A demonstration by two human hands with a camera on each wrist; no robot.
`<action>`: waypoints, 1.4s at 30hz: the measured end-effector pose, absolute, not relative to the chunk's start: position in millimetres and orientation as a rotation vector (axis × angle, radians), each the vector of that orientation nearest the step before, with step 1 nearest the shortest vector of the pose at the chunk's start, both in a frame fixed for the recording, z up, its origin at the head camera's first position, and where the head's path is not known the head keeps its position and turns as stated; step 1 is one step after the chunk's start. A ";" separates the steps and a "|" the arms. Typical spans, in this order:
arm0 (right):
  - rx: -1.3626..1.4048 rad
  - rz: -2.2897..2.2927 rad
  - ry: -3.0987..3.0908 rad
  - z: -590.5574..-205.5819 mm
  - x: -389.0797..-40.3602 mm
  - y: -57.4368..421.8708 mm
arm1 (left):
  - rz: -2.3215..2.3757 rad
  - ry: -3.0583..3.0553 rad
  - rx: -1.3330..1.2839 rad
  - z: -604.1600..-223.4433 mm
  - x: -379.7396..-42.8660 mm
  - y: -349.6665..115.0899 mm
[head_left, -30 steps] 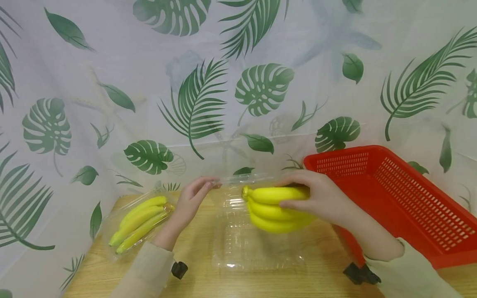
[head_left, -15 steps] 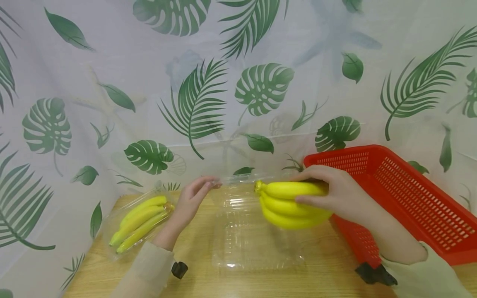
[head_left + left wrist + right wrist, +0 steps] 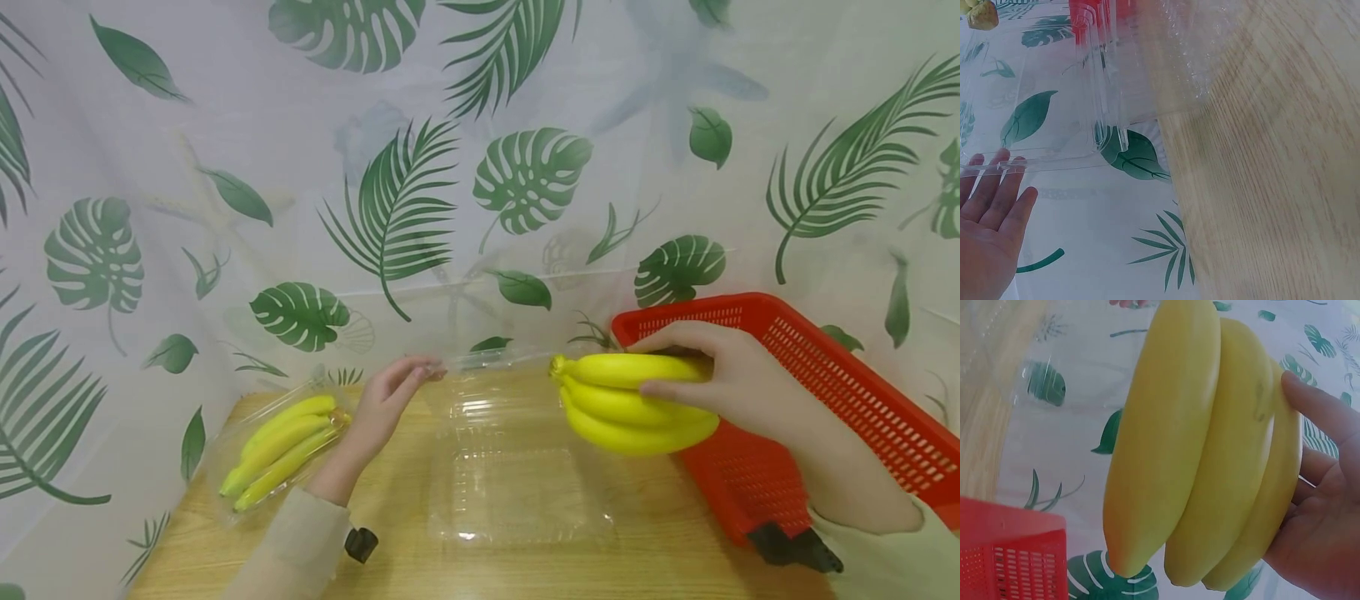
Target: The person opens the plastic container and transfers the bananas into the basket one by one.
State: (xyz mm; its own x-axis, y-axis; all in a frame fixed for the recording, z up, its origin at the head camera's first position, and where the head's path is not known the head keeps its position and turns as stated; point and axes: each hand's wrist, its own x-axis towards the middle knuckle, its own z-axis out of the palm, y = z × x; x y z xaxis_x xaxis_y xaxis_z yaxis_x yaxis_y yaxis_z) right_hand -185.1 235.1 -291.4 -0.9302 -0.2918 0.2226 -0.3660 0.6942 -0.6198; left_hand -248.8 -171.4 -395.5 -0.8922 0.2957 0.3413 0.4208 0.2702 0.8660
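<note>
My right hand [image 3: 738, 392] grips a bunch of yellow bananas [image 3: 630, 404] from the right side. The bunch hangs in the air between a clear plastic clamshell box [image 3: 517, 500] and a red basket [image 3: 738, 500], its stem end toward the left. In the right wrist view, the bananas' [image 3: 1166, 437] tips point down and my thumb lies on the outermost one. At the box's back left, my left hand [image 3: 386, 400] pinches the edge of the raised clear lid [image 3: 487, 358]. The left wrist view shows several fingertips along that lid's [image 3: 1054, 165] rim.
Another clear box [image 3: 225, 492] with bananas [image 3: 288, 442] inside lies on the wooden table [image 3: 390, 558] at the left, beside my left forearm. A leaf-printed white sheet [image 3: 450, 167] hangs behind and along the left side.
My right hand has carried the banana bunch to the right, off from over the clear box to the red basket's near-left edge. The left hand and the lid have stayed put.
</note>
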 end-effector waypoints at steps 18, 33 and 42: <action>0.390 0.992 -2.881 -295.6 -188.6 287.1 | -1.708 -2.421 -0.675 -394.9 -247.4 -171.3; 0.169 0.909 -2.976 -304.3 -207.2 319.5 | -1.713 -2.430 -0.662 -394.4 -246.8 -171.5; 0.117 0.911 -2.938 -308.3 -213.8 332.2 | -1.719 -2.418 -0.670 -395.7 -247.5 -172.2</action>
